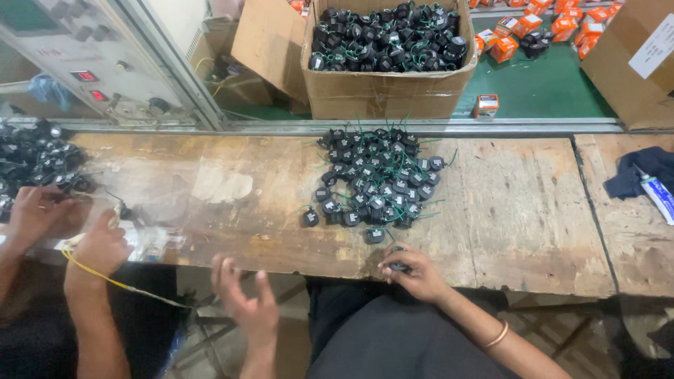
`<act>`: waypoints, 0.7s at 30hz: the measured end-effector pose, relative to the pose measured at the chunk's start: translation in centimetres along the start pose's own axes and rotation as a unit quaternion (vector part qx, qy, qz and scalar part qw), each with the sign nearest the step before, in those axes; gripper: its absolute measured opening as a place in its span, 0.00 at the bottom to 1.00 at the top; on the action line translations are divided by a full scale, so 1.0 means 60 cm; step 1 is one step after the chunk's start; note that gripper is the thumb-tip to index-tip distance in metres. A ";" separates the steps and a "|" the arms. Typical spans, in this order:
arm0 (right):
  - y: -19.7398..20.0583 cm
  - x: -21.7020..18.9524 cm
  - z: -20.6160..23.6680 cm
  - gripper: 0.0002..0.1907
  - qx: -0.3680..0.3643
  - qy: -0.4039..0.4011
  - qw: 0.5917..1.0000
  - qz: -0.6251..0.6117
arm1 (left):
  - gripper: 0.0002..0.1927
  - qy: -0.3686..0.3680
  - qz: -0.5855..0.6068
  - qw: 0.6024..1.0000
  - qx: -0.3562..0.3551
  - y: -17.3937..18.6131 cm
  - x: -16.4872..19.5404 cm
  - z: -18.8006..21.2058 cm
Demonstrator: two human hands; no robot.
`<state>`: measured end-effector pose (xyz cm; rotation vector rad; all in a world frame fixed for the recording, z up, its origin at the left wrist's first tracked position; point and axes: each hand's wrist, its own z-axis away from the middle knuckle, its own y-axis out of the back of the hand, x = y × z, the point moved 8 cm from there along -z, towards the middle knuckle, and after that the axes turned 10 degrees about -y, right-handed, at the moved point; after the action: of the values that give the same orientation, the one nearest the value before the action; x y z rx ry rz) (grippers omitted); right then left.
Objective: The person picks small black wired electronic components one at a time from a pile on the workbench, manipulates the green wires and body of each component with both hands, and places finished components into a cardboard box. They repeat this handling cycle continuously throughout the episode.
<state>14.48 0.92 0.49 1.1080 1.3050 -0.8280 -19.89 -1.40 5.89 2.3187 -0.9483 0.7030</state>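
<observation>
Dark trousers fill the bottom of the view, lap just under the workbench (533,210) edge. Right hand (414,272) sits at the near edge, fingers pinched closed around one small black round part (399,267); part is mostly covered by the fingers. Left hand (247,303) hangs below bench level, palm open, fingers spread, holding nothing.

Pile of the same black parts (375,182), each with thin green wires, lies mid-bench just beyond the right hand. A few strays sit apart at the pile's near-left side, e.g. one part (309,217).

Judgement, handling: best to lift a part by its body, not the wires, since the green leads look tangled across neighbours and a pull could drag several off the edge. Taking from the near fringe of the pile seems safest. Bringing the open left hand up to support the part would steady it.

At left, another person's two hands (70,231) work at a second heap of black parts (35,165); a yellow cord (112,281) trails from one wrist.

Beyond the bench: cardboard box (390,77) full of the same parts, orange cartons (554,28) on a green surface, a grey control panel (84,63) with red displays. Dark cloth and a white tube (656,193) at far right.

Not resolvable: detail of the held part, what the co-worker's fingers grip, box depth. Panel and tube are cut off by the frame.
</observation>
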 end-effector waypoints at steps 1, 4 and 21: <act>0.001 -0.001 -0.001 0.06 0.003 0.000 1.000 -0.002 | 0.38 0.091 0.044 0.994 -0.043 -0.044 -0.029 0.005; -0.002 -0.009 -0.002 0.04 -0.008 0.028 0.999 -0.039 | 0.46 0.138 0.000 0.972 -0.192 -0.164 -0.071 0.017; 0.006 0.008 -0.003 0.16 0.032 0.021 0.998 0.044 | 0.29 0.154 0.215 0.957 -0.118 -0.250 -0.053 0.018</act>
<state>14.80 1.27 0.06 1.2311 1.2624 -0.7888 -10.45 8.51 -1.02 1.7449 -1.3207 1.0268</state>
